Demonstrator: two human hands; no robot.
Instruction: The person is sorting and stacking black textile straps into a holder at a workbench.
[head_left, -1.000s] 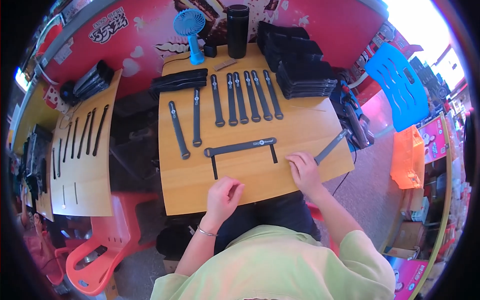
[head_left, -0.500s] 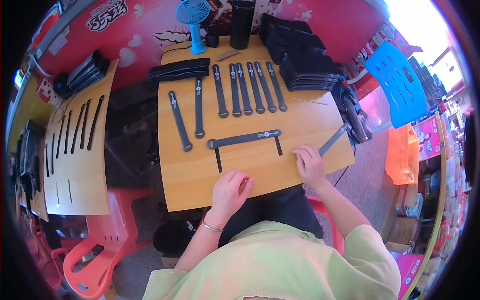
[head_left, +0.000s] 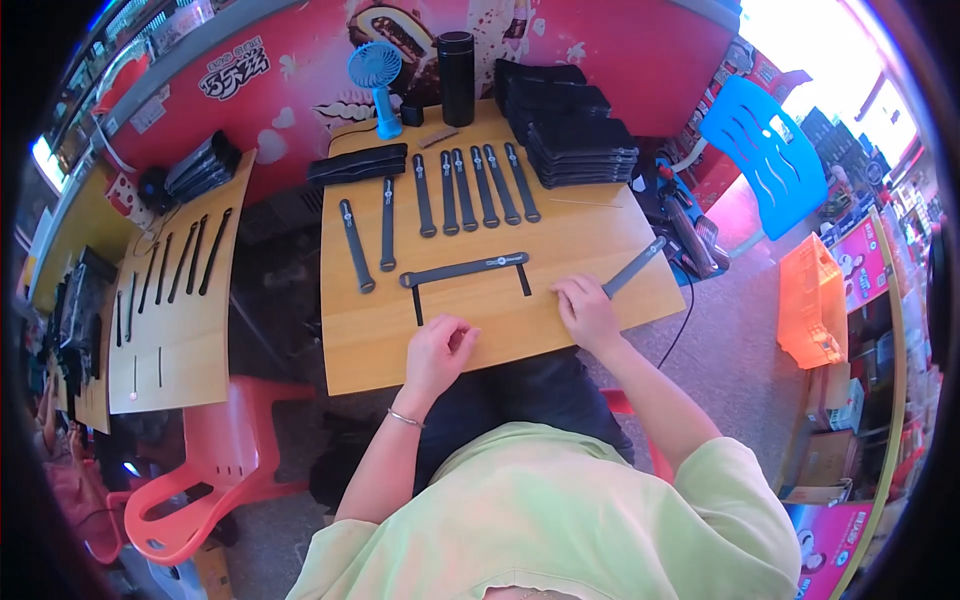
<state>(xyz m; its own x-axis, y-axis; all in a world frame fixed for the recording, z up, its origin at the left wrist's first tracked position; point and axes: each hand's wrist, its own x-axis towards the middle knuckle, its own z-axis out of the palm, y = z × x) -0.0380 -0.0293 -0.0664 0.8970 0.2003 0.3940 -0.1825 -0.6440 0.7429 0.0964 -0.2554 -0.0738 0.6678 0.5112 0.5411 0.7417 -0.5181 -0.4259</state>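
Both hands resting on a wooden board.

Right hand touching, perhaps pinching, the near end of a grey strap at the wooden board right edge; left hand loosely curled, holding nothing, below a long dark strap.

Matt dark straps; smooth wooden board.

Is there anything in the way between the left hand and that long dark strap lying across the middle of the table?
Nothing visible. The left hand rests on bare wood of the table, just below the long dark strap. Only a thin black strip lies nearby, off to the side, not between them.
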